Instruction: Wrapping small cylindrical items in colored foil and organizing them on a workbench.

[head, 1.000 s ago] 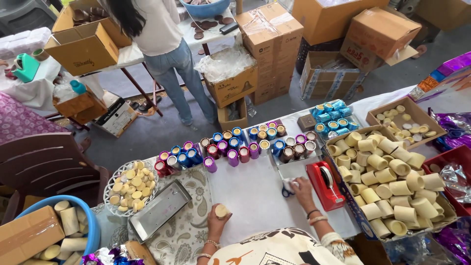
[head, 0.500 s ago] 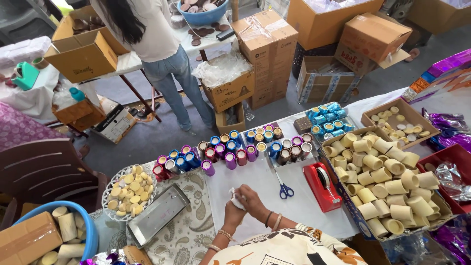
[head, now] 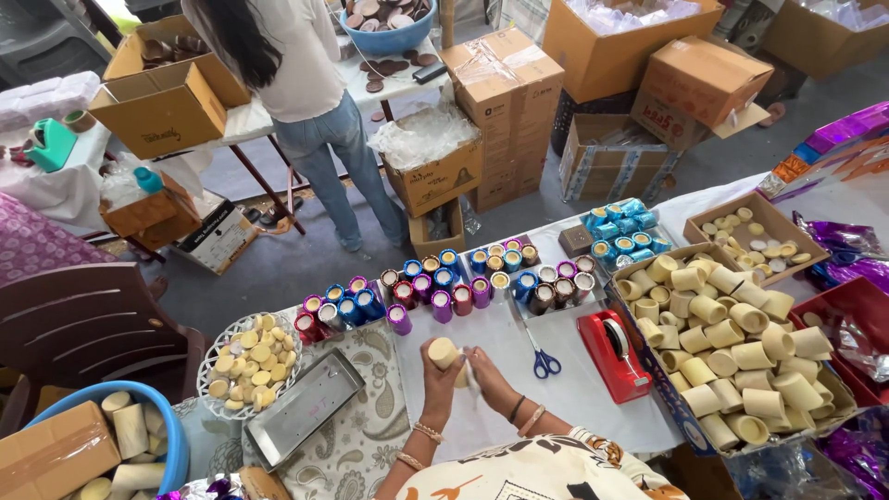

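both hands (head: 460, 368) now on cup (head: 444, 352)

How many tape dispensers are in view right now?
2: a red tape dispenser on the white table right of the blue scissors, and a green tape dispenser on the far-left table. Others may be hidden.

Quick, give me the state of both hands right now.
Left hand: closed around a plain beige cardboard tube, held upright above the white table.
Right hand: beside the tube's lower part; grip cannot be told.
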